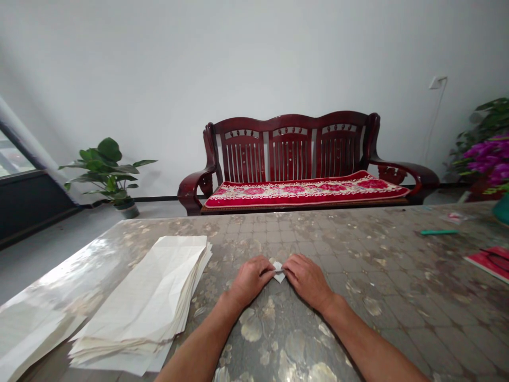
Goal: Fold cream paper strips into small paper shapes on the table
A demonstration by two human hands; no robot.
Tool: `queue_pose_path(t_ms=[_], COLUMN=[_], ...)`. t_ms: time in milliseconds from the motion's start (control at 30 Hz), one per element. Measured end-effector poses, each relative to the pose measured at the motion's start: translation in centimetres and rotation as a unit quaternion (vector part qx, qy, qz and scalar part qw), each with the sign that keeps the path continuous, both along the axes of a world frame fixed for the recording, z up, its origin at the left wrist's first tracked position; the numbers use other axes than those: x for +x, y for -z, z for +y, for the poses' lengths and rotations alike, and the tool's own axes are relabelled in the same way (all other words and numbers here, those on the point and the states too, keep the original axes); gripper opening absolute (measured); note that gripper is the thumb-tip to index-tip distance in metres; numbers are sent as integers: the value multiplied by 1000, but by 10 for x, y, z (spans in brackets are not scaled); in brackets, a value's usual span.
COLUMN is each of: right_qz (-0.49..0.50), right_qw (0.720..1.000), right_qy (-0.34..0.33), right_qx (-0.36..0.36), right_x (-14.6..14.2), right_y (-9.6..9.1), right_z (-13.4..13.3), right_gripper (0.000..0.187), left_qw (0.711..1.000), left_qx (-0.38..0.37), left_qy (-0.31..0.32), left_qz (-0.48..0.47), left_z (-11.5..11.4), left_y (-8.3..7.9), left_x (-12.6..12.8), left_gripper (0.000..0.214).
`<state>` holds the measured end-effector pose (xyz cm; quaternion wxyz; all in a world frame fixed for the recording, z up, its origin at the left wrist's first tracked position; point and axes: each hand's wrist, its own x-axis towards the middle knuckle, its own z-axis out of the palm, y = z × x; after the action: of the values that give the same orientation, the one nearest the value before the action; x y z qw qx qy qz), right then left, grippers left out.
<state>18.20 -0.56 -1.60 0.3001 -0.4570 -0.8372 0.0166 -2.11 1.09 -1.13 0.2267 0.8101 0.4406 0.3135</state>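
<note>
A small folded piece of white paper (pixel 279 276) lies at the middle of the patterned table, its lower end coming to a point. My left hand (pixel 253 276) pinches its left side between thumb and fingers. From the other side, my right hand (pixel 305 276) grips the right edge in the same way. Both hands rest low over the tabletop, and their fingertips hide the paper's side edges. Left of my left arm lies a stack of white paper sheets (pixel 147 297), slightly uneven at its edges.
More paper (pixel 27 334) lies at the table's near left corner. On the right are a green pen (pixel 439 232), a red booklet (pixel 485 260) with dark glasses on it, and purple flowers (pixel 491 159). Beyond the table (pixel 350 249) stands a wooden bench (pixel 288 154); a potted plant (pixel 113 170) is at left.
</note>
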Motion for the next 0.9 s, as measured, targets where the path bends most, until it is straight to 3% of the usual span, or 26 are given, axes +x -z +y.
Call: queue_pose_path(t_ms=[100,233,333,467,667,800,900], right_qz=[48,118,148,196,267,304,326], right_qw=[999,993,989,980,960,951,943], right_qy=[17,4,-7,11,33,11,25], right_qx=[-5,18,18,-27,-82,-60,-61], right_x=[2,2,0,-4,-8,-11,-12], right_y=[2,4,3,1,1,3,5], right_z=[0,0,-1,-2,1,3,5], right_gripper=[19,23,20,12,10,16,22], left_qw=[997,971,947,925,953,989,998], left_qx=[-37,-152,-230,-274,-217,-91,3], left_qy=[-34,-74,-38,29,-16,-67,-55], left_qz=[-63,-167,-220,-264,-212,-99,-7], left_z=[4,13,14,7,1,-4,-10], left_y=[5,13,12,8,5,-1,-6], left_x=[5,11,12,14,26,30,30], left_gripper=[18,41,58,68,39,21,23])
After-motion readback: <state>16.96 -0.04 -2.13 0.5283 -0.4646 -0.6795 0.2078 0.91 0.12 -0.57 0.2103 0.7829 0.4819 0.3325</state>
